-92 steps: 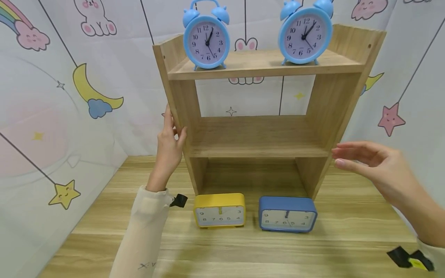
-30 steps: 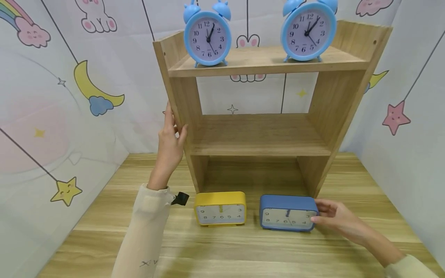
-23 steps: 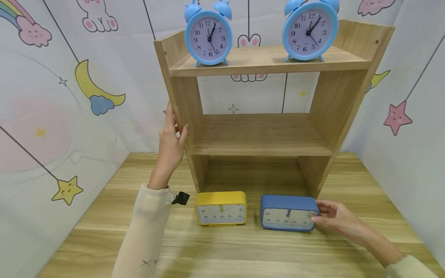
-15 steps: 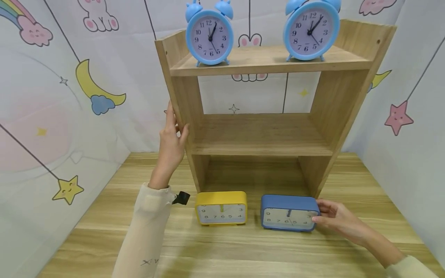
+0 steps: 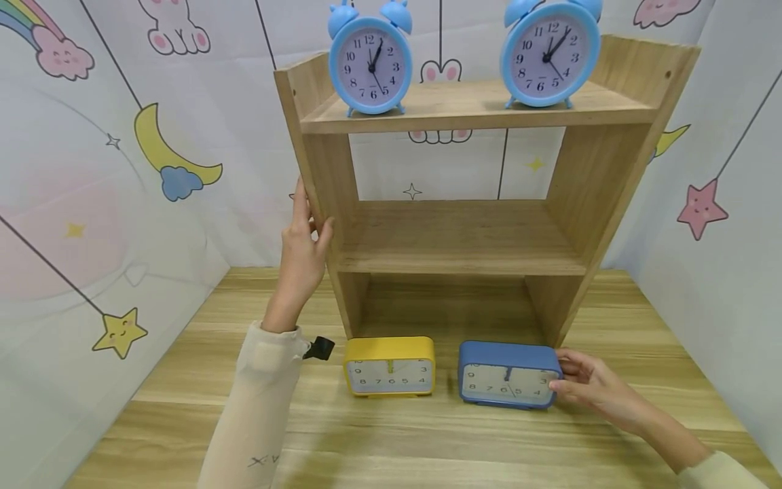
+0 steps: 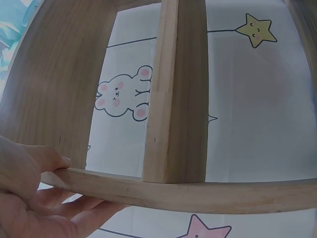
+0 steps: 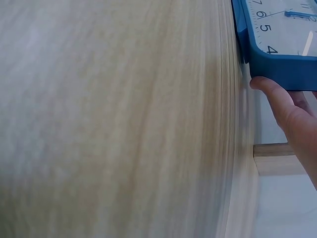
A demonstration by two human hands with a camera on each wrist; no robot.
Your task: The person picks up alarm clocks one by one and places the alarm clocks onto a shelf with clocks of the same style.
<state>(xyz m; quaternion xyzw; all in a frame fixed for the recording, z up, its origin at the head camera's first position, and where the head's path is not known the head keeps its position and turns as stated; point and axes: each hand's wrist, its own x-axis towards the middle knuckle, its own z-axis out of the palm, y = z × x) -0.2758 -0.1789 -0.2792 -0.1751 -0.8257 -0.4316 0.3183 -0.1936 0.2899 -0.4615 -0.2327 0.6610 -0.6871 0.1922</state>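
My left hand [image 5: 301,261] grips the left side panel of the wooden shelf [image 5: 461,265], thumb on the inner face and fingers along the outer one. The left wrist view shows the same hold, with the thumb [image 6: 54,161] against the panel. Down at the right, my right hand [image 5: 601,390] holds the right end of a blue desk clock [image 5: 508,354], thumb at its front corner and the other fingers partly hidden behind. The clock stands on the table before the shelf. To its left is a matching yellow desk clock [image 5: 389,348], which neither hand touches.
Two light-blue twin-bell alarm clocks, a left one [image 5: 360,88] and a right one [image 5: 534,85], stand on the top board near its front edge. Patterned cloth walls [image 5: 727,272] enclose the wood-grain table [image 5: 427,448] at the back and sides.
My right hand has come down from beside the shelf to the right end of the blue clock and stays there. My left hand keeps its hold on the side panel.
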